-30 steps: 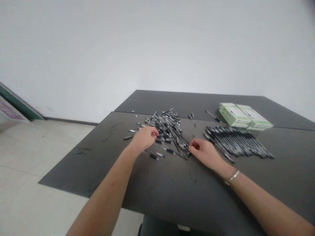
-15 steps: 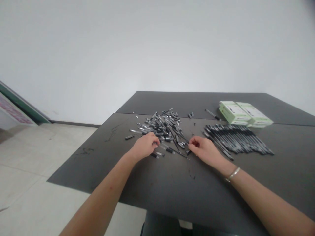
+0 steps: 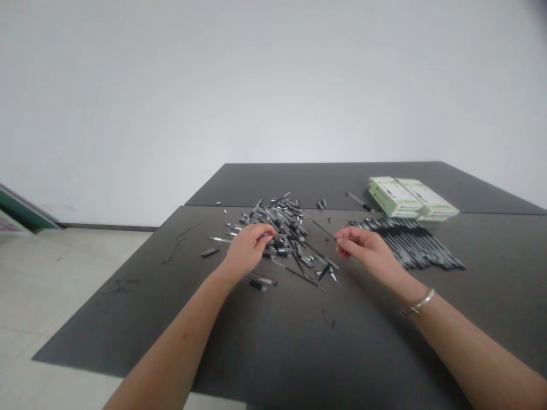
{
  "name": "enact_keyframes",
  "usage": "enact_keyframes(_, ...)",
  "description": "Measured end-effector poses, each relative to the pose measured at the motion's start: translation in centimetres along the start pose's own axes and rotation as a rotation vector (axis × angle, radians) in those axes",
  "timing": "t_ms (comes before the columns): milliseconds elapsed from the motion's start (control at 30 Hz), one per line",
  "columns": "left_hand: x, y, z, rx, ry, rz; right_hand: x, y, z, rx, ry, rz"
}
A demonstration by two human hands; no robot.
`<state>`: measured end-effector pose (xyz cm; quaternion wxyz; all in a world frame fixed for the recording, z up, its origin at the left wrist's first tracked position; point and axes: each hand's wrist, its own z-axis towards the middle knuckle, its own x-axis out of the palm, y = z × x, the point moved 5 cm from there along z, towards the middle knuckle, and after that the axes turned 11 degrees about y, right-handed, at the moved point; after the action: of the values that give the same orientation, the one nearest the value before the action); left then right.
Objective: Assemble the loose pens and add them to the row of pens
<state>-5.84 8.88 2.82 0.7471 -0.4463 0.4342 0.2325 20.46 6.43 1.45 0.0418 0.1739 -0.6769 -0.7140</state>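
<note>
My left hand [image 3: 248,249] is closed in a pinch on a clear pen barrel [image 3: 282,236] with a black grip, above the pile's near-left side. To the right, my right hand [image 3: 362,246] pinches the end of a thin dark pen refill [image 3: 321,228], which slants up and left, clear of the hand. Between and beyond both hands lies a loose pile of pen parts [image 3: 273,215]: barrels, refills and caps. Two barrels [image 3: 259,280] rest on the table just below my left hand. Near the pile's front edge lies another refill [image 3: 299,274].
Right of my right hand, assembled-looking pens [image 3: 421,242] lie side by side in a row. Green and white boxes [image 3: 395,196] are stacked behind them. A single pen [image 3: 358,200] lies left of the boxes. The dark table [image 3: 273,336] has a seam across it.
My right hand has lifted off the table edge of the pile and now holds a refill. My left hand has risen with a pen barrel. The camera view has shifted slightly.
</note>
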Motion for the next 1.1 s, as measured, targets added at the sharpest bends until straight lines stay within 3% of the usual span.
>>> enact_keyframes(100,0.3,0.5,-0.5,0.034,-0.059,-0.047,-0.8,0.3,-0.2,-0.05,-0.017,0.033)
enact_keyframes(367,0.0,1.5,-1.3,0.043,-0.08,-0.121,-0.9,1.5,-0.9,-0.084,0.013,-0.016)
enact_keyframes(1100,-0.5,0.7,-1.5,0.079,-0.098,-0.091,-1.2,2.2,-1.3,-0.027,-0.062,-0.205)
